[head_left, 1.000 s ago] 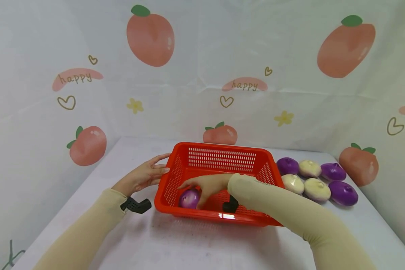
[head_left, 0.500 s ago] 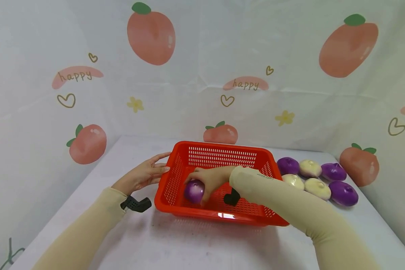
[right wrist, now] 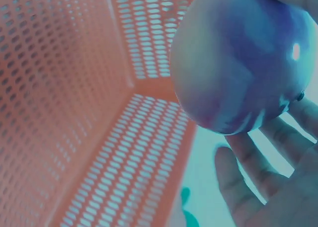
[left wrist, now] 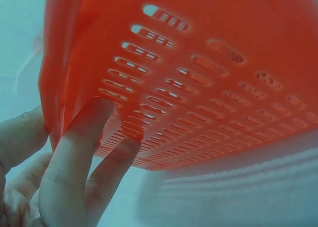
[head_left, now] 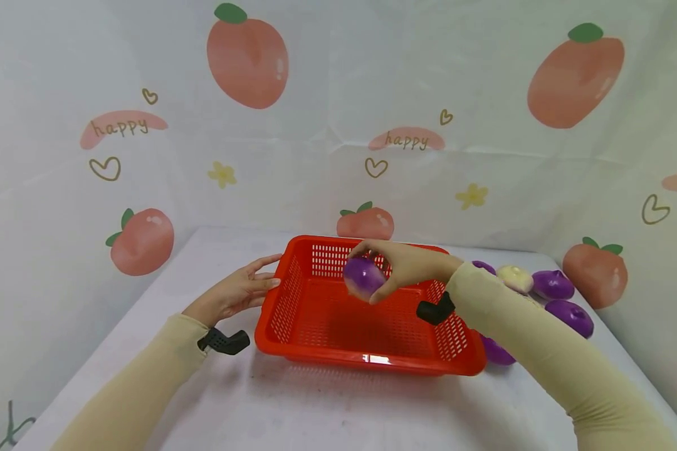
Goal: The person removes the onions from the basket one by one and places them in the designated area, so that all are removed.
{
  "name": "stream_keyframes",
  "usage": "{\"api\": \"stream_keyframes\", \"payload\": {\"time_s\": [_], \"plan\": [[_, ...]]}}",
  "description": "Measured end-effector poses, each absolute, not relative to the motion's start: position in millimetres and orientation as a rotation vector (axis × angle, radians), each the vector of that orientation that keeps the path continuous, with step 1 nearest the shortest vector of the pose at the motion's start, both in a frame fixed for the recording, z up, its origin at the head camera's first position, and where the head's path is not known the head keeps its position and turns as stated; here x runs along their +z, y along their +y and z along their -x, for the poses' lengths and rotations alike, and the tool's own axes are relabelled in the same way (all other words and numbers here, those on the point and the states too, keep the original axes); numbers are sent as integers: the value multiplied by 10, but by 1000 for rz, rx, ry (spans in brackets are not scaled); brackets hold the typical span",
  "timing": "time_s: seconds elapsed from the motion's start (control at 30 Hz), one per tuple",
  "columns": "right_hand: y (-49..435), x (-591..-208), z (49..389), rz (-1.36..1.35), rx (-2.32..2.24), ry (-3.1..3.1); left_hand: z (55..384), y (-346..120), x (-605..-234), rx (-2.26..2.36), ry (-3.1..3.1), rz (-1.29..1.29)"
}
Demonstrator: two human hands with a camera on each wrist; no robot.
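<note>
A red plastic basket (head_left: 338, 359) with slotted walls stands on the white table. Above its floor, my right hand (head_left: 409, 263) holds a purple onion (head_left: 363, 277) between thumb and fingers. Close up in the right wrist view, the onion (right wrist: 238, 63) is purple with a paler side. My left hand (head_left: 239, 291) is at the basket's left end, and its fairly straight fingers touch the rim and outer wall. In the left wrist view, fingertips (left wrist: 102, 108) press against the slotted wall under the rim.
Right of the basket lie more onions, including a white onion (head_left: 514, 279) and a purple onion (head_left: 553, 285). My right sleeve (head_left: 530, 332) partly hides that group. A printed cloth (head_left: 327, 81) hangs behind the table (head_left: 293, 407).
My right hand has taken hold of the purple onion near the basket's left front corner, then lifted it up and to the right. The left hand keeps its place at the basket.
</note>
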State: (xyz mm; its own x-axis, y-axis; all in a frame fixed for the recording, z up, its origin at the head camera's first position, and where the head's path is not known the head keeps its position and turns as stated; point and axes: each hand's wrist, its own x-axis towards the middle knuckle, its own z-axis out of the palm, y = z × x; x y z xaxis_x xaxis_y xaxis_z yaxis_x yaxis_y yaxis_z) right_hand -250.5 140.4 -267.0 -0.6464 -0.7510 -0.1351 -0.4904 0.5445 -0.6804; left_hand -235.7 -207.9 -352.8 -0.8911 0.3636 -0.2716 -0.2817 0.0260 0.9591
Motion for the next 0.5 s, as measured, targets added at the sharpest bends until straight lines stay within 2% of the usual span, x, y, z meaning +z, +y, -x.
{"api": "stream_keyframes", "payload": {"time_s": [0.3, 0.5], "plan": [[1987, -2576, 2411, 1054, -1197, 2335, 2349, -2084, -3517, 1927, 1843, -96], [2412, -2568, 2223, 954, -1412, 2339, 2342, -2080, -3511, 1929, 1847, -85]]}}
